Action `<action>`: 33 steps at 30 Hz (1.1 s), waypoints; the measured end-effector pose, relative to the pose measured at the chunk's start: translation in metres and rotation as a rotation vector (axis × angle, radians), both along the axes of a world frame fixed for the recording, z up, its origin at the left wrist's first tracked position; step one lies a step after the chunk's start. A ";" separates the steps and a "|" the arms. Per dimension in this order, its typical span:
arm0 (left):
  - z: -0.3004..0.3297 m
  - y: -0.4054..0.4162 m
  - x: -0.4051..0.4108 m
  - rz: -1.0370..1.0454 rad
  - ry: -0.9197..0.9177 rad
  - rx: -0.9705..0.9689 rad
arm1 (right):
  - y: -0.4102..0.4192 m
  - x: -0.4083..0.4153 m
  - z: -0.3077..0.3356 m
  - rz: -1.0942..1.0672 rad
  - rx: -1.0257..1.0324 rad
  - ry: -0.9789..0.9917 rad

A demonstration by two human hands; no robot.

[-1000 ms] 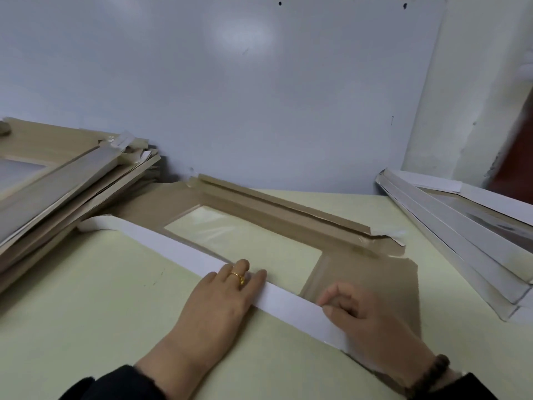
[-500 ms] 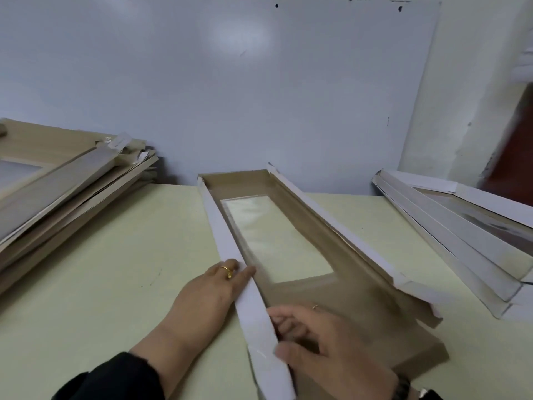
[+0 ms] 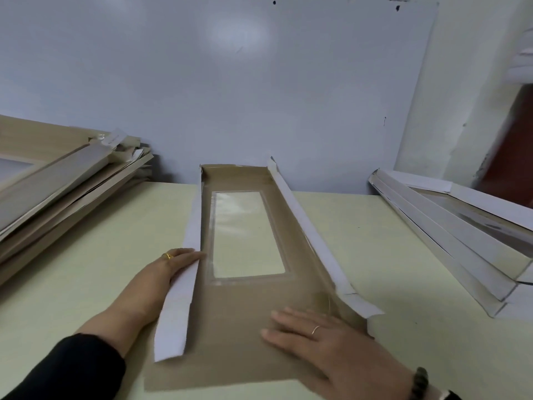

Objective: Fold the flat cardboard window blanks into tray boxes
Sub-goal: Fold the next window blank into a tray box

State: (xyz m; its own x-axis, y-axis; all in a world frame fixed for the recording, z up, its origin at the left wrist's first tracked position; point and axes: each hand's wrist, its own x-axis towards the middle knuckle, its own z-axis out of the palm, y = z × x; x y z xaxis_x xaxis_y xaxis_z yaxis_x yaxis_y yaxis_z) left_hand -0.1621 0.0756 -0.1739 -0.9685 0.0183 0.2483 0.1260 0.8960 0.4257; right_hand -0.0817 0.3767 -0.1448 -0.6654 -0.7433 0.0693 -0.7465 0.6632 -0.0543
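The right hand (image 3: 326,339) lies flat, fingers straight, pressing the near end of the blank (image 3: 245,321) onto the table (image 3: 86,269) close to its near edge; it grasps nothing. The left hand (image 3: 161,280), also released and flat, leans its fingers against the outside of the left wall (image 3: 184,272), which stands raised along the blank's left side. The blank lies in the middle of the table, running from the near edge to the far edge, brown side up, with its window (image 3: 245,235) beyond the hands.

The near end flap looks still flat, so the step in hand seems to be squaring the long walls before closing the ends. To do it well, I would keep the right palm firm on the floor panel so the board cannot slide, and run the left fingers along the crease for a sharp fold. The right wall (image 3: 305,229) leans outward and likely needs the same.

Unfolded blanks (image 3: 57,180) are piled at the table's left edge, finished boxes (image 3: 450,226) at its right edge.
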 end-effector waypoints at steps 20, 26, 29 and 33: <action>0.029 0.078 0.112 -0.462 0.199 -0.461 | -0.018 0.011 -0.007 -0.187 0.061 0.035; 0.025 0.065 0.105 -0.426 0.265 -0.646 | -0.019 0.008 -0.005 -0.154 0.140 0.052; 0.023 0.063 0.105 -0.427 0.210 -0.605 | -0.018 0.007 -0.012 -0.153 0.116 0.097; 0.012 0.051 0.104 -0.459 0.067 -0.527 | -0.012 0.010 0.001 -0.169 0.167 -0.024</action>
State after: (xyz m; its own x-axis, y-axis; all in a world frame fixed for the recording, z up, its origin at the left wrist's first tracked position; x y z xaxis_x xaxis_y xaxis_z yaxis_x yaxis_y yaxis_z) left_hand -0.0585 0.1262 -0.1615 -0.8170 0.5560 0.1527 0.5518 0.8308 -0.0725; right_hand -0.0715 0.3645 -0.1440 -0.7815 -0.6207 -0.0624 -0.6236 0.7802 0.0499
